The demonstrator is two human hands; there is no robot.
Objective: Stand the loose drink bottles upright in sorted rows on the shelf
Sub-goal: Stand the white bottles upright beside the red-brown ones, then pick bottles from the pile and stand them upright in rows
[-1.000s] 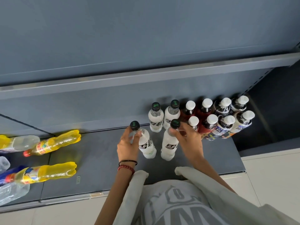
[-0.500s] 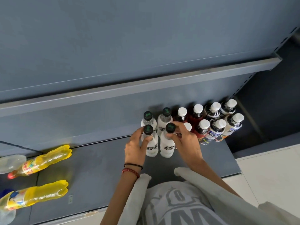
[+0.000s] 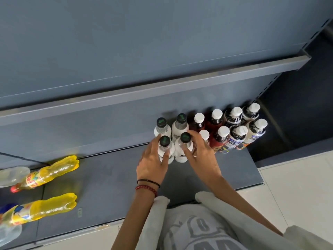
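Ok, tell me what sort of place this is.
Probably a shop or stockroom: tiered grey metal shelving, drink bottles stood in rows sorted by kind, and a pale tiled floor.

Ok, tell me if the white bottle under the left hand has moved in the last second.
Yes. The white bottle slid back, closing the gap to the rear black-capped bottle behind it.

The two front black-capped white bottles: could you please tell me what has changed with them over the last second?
Both hands slid them back across the shelf: the left hand stood the tilted left front bottle upright, the right hand brought the right front bottle in, and both now stand against the back pair. Neither was let go. The white-capped rows and the lying yellow bottles stayed put.
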